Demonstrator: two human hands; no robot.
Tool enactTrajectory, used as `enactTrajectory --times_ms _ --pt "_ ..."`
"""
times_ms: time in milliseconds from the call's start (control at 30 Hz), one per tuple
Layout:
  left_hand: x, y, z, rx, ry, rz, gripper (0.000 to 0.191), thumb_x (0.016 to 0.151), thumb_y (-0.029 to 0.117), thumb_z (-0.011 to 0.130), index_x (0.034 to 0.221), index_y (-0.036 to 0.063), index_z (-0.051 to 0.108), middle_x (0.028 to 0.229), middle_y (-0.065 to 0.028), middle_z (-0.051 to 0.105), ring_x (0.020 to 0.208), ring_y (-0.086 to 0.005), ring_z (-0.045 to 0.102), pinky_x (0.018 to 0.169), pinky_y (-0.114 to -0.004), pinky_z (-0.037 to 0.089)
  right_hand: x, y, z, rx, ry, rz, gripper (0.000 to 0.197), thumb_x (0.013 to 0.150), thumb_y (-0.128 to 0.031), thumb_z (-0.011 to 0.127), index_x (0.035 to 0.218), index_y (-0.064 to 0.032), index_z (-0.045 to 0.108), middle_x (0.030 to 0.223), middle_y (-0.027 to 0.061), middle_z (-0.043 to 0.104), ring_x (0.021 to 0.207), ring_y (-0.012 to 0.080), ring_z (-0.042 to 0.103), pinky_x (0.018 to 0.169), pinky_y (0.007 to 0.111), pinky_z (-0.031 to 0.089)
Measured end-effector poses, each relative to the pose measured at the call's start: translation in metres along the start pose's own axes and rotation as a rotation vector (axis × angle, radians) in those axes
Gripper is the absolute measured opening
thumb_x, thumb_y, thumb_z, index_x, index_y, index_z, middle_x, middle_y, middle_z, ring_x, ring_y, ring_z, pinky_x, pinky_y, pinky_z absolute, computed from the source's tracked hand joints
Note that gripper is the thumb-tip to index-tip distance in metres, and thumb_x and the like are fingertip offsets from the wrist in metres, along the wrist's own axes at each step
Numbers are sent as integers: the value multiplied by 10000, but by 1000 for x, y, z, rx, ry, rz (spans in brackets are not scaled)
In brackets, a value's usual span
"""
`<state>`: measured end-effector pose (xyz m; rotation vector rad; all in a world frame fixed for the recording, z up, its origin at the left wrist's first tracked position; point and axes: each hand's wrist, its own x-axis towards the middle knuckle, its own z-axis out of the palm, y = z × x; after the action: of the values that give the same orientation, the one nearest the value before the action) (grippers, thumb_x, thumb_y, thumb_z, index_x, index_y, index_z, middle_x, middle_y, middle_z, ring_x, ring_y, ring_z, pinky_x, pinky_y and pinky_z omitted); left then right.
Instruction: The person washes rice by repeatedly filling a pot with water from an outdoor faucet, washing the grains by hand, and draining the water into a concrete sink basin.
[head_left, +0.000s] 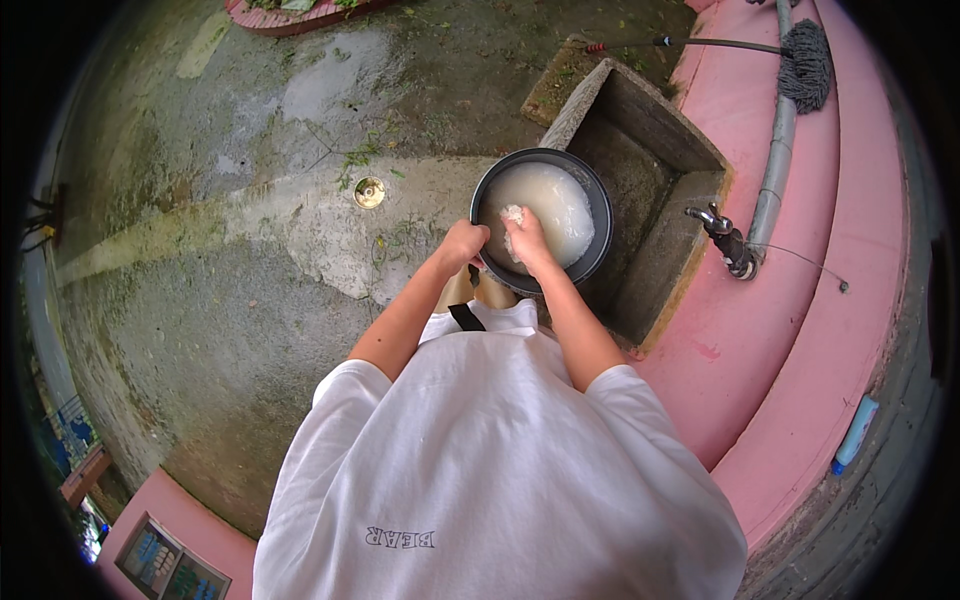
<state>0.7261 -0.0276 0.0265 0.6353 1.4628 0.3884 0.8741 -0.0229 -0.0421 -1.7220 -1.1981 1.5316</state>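
Note:
A round dark metal pot (601, 251) with cloudy whitish water (559, 199) in it rests at the left edge of a concrete trough sink (694, 195). My left hand (466, 244) grips the pot's left rim. Inside the pot, my right hand (526, 238) is closed around a clump of wet white grains (512, 217) that look like rice. How much lies under the cloudy water is hidden.
A metal tap (712, 219) stands on the pink wall (772, 315) right of the sink. Above it a grey mop head (806, 67) leans near a pipe (772, 172). A small round metal dish or cover (369, 193) lies on the wet concrete ground at left.

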Motion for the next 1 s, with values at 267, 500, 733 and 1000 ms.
enactTrajectory --times_ms 267,500,733,1000 --pt "7 -11 -5 -14 3 9 286 715 114 482 698 -158 567 677 -197 593 553 -305 622 474 -362 538 -20 -53 -55 -983 202 -256 426 729 -277 657 1075 -53 547 1163 158 501 1090 327 476 882 431 396" --pt "4 -7 -4 -12 -1 19 278 718 110 480 705 -152 573 664 -196 592 550 -302 624 463 -358 531 -27 -34 -44 -736 136 72 846 634 -296 738 1327 -113 288 1255 234 366 1189 370 363 978 433 331" --pt "2 -4 -1 -5 11 17 274 720 117 480 717 -138 581 657 -190 590 538 -298 619 448 -355 523 -14 -21 4 -309 -100 9 837 608 -159 721 1341 -63 328 1311 227 381 1247 332 348 999 367 337" --pt "3 -7 -3 -23 10 18 267 715 113 478 715 -133 582 678 -181 599 537 -295 617 456 -360 531 -10 -47 4 142 -196 162 439 774 -53 593 1189 -8 459 1032 102 579 843 174 559 667 297 458"
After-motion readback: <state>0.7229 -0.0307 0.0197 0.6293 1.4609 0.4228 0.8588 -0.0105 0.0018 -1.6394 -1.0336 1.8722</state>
